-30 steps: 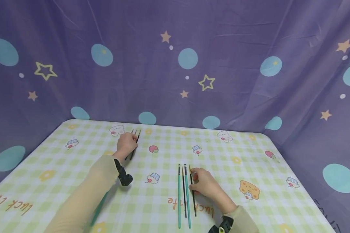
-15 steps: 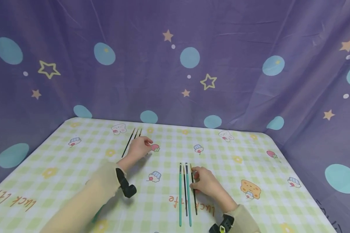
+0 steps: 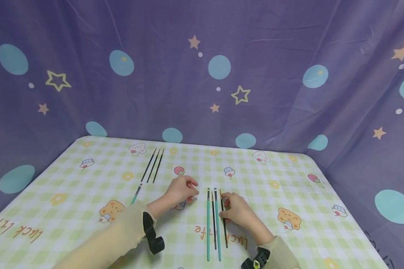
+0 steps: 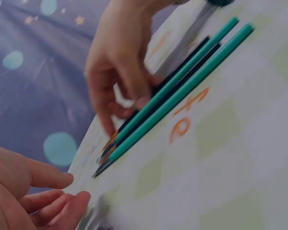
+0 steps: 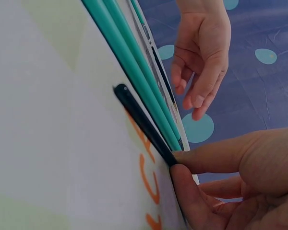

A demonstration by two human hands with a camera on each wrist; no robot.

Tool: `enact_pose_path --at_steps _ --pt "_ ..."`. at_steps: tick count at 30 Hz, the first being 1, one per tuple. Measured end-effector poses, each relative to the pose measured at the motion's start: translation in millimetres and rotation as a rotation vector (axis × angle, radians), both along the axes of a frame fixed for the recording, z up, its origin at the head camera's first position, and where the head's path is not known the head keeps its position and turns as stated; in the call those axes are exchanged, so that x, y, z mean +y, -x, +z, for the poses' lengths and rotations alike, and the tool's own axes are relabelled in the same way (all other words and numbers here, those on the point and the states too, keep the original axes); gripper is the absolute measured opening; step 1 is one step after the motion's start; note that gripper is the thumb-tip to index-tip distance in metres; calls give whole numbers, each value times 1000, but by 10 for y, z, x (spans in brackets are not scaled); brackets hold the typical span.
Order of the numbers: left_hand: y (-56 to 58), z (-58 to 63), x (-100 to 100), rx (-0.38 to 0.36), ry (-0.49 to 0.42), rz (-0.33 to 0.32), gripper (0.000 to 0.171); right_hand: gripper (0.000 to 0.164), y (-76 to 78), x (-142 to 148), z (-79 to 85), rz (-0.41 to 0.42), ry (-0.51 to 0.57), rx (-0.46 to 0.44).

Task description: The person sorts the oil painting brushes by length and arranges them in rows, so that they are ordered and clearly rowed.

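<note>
Two teal paintbrushes [image 3: 208,228] and two black paintbrushes lie side by side, bristles pointing away, near the table's middle. At their right edge, my right hand [image 3: 238,213] pinches the outermost black paintbrush [image 5: 144,122] between thumb and finger; the right wrist view shows this closely. My left hand [image 3: 181,189] hovers left of that row, fingers loosely bent and holding nothing; in the left wrist view its fingertips [image 4: 62,181] are apart from the brush tips. Three more black paintbrushes [image 3: 152,166] lie at the back left. Another teal paintbrush [image 3: 136,193] is partly hidden under my left sleeve.
A green-and-white checked tablecloth [image 3: 256,179] printed with cakes, flowers and lettering covers the table. Behind it and along the sides hangs a purple curtain [image 3: 175,93] with stars and blue ovals.
My left hand has left the black paintbrushes at the back left and moved right and nearer, towards the middle row. My right hand has stayed at the outermost black paintbrush.
</note>
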State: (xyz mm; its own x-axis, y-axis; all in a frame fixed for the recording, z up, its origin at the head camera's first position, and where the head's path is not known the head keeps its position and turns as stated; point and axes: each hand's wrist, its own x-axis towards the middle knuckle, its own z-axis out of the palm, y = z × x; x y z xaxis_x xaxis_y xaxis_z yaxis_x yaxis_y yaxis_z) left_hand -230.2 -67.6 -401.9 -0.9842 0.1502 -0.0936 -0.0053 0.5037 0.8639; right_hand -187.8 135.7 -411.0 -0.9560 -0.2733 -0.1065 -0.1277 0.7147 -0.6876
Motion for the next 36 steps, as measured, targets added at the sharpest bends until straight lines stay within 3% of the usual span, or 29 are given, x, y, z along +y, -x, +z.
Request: enact_pose_path --at_steps 9,19,23,36 --pt "-216 -44 207 -102 6 -64 24 58 1 -17 -4 1 8 -9" --pt "-281 -112 338 95 262 -30 31 58 -6 -30 3 10 17 -4" --pt "-270 -98 368 134 302 -17 30 59 1 -24 10 7 17 -1" --pt "-227 -19 453 85 333 -22 25 58 0 -7 -19 9 6 0"
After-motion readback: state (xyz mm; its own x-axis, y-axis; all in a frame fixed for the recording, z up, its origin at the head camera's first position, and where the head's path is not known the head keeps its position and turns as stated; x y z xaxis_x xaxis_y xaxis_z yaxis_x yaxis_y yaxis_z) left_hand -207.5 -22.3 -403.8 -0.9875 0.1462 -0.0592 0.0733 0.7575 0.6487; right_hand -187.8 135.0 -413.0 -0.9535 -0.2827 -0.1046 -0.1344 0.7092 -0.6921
